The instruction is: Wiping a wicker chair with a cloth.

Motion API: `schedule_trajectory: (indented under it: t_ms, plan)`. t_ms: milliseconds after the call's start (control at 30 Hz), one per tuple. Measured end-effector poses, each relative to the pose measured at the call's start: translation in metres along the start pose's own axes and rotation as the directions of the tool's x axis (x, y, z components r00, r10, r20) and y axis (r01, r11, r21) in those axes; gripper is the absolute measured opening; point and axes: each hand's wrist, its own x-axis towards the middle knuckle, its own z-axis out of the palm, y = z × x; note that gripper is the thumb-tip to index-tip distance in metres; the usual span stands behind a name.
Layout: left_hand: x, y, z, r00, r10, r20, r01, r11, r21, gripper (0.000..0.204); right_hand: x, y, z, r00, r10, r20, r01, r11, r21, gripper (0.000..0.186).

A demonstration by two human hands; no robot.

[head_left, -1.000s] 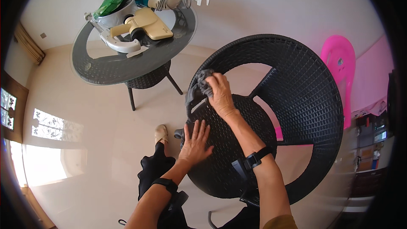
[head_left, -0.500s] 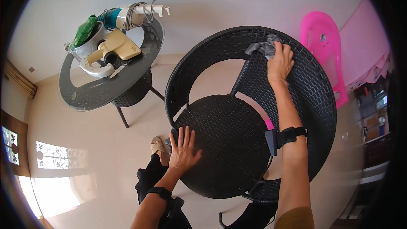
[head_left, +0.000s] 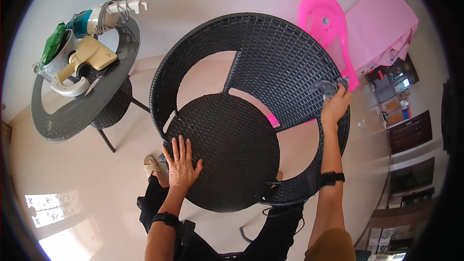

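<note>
Cloth [head_left: 323,88], grey and bunched, sits beneath your right hand [head_left: 336,107] against the inner face of the backrest, close to its right-hand rim. Your fingers are closed over it, gathering it into a pad; the palm side is hidden, so I cannot tell how hard you squeeze. The black woven chair [head_left: 270,53] stands right before you, its curved back sweeping around the far side — which is probably why your right arm reaches so far out.

Your left hand [head_left: 181,166] holds nothing: it lies flat, fingers spread, on the left edge of the round seat [head_left: 232,145], likely to steady the chair and take some of your weight.

Off to the left, the glass-topped table [head_left: 58,123] bears a teal-and-cream appliance [head_left: 83,22], its grey cord [head_left: 101,19] wound about it — presumably so it won't trail. A pink plastic chair [head_left: 316,26] stands behind yours.
</note>
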Motion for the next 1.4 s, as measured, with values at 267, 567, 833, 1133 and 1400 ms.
schedule_trajectory:
  t_ms: [267,567,833,1133,1400]
  plan:
    - [-0.001,0.001,-0.001,0.998,-0.021,0.060,0.019,0.999,0.032,0.075,0.055,-0.124,0.061,0.979,-0.138,-0.148,0.176,0.941,0.288,0.062]
    - [0.003,0.007,-0.007,0.996,-0.038,0.085,0.036,0.999,0.019,0.073,0.052,-0.217,0.085,0.861,-0.419,-0.289,0.505,0.775,0.380,0.029]
    - [-0.001,0.003,-0.005,0.991,-0.066,0.115,0.058,0.996,0.071,0.073,0.040,-0.057,0.056,0.950,-0.252,-0.183,0.255,0.967,-0.010,0.020]
    - [0.000,0.004,-0.003,0.994,-0.068,0.086,0.062,0.996,0.063,0.071,-0.088,0.058,-0.060,0.956,-0.165,0.243,0.189,0.979,-0.082,0.029]
    - [0.001,0.006,0.000,0.996,-0.063,0.061,0.059,0.996,0.071,0.069,-0.225,0.042,-0.107,0.777,-0.397,0.489,0.451,0.893,0.008,0.008]
